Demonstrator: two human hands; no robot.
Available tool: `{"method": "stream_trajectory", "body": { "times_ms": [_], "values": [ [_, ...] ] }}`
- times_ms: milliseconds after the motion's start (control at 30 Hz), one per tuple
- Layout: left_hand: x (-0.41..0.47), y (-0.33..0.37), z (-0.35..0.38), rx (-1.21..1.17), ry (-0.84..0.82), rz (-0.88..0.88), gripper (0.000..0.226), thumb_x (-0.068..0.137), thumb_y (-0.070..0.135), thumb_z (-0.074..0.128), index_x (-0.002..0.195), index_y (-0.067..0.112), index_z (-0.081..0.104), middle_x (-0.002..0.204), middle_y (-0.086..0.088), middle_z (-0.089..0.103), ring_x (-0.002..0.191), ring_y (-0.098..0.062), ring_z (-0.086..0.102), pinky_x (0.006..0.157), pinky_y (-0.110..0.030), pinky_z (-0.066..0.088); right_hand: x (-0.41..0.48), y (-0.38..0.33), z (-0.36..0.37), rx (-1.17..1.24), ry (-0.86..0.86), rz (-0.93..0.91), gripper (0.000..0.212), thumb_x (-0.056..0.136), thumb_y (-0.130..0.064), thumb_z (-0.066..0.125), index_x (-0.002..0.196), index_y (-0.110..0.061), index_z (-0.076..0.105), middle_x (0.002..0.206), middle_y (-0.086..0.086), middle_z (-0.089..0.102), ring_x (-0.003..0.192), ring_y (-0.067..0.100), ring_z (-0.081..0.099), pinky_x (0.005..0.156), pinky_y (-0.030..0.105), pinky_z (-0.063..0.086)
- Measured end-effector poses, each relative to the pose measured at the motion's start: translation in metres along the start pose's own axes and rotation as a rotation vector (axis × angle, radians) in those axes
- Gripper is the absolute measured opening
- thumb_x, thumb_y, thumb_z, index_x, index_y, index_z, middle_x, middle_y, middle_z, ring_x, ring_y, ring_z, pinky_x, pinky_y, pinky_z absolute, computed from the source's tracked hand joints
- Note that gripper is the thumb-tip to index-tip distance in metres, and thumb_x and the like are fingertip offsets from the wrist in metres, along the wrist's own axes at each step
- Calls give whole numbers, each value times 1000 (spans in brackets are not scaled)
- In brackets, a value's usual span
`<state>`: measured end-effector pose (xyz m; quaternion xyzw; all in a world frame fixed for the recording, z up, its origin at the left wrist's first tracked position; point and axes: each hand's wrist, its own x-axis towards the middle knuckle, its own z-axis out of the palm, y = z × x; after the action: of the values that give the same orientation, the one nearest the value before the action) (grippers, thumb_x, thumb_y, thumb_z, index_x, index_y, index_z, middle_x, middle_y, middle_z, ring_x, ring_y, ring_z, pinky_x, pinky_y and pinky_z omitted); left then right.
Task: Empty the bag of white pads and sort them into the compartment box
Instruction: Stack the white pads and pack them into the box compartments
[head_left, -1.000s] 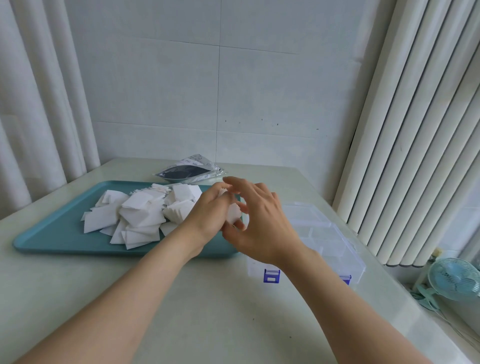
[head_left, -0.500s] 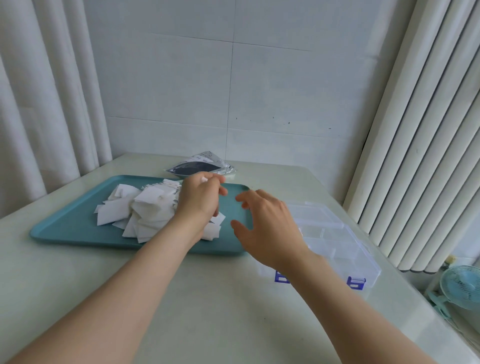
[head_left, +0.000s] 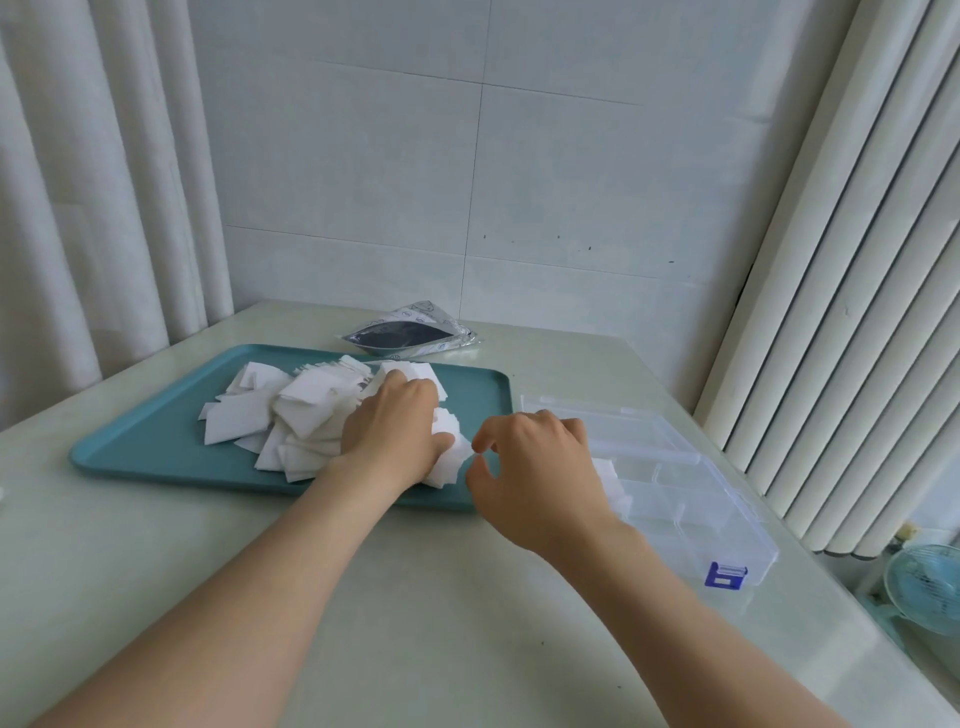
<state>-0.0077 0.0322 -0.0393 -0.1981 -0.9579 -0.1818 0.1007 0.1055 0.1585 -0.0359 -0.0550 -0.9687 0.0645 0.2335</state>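
A heap of white pads (head_left: 291, 415) lies on the teal tray (head_left: 150, 447). My left hand (head_left: 395, 431) sits on the right side of the heap, its fingers curled down round a small stack of pads (head_left: 448, 460). My right hand (head_left: 535, 467) hovers at the tray's right edge with thumb and forefinger apart, just beside that stack's corner and holding nothing. The clear compartment box (head_left: 680, 467) stands open to the right of the tray. A few pads (head_left: 612, 483) show in a near compartment, partly hidden by my right hand. The silver-and-black bag (head_left: 410, 332) lies flat behind the tray.
The box has a blue latch (head_left: 725, 574) on its front edge, close to the table's right rim. Curtains hang on the left, vertical blinds on the right. A small blue fan (head_left: 930, 587) stands on the floor at the lower right.
My left hand has dropped from a raised pinch onto the right side of the heap. My right hand has drawn back toward the stack's corner.
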Motion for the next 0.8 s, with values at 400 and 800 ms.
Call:
{"method": "stream_trajectory", "body": {
  "times_ms": [400, 800],
  "values": [
    [-10, 15, -3, -52, 99, 338, 14, 96, 44, 69, 97, 33, 62, 116, 11, 36, 75, -16, 56, 54, -29, 32, 5, 10, -6, 91, 32, 200, 20, 91, -34, 53, 101, -30, 70, 95, -9, 69, 103, 22, 56, 96, 36, 33],
    [-16, 20, -12, -68, 28, 300, 32, 84, 62, 60, 81, 31, 68, 86, 11, 63, 88, -17, 60, 60, -28, 37, 9, 15, -8, 201, 63, 298, 41, 89, -22, 52, 129, -28, 55, 112, -7, 66, 115, 24, 49, 93, 35, 27]
  ]
}}
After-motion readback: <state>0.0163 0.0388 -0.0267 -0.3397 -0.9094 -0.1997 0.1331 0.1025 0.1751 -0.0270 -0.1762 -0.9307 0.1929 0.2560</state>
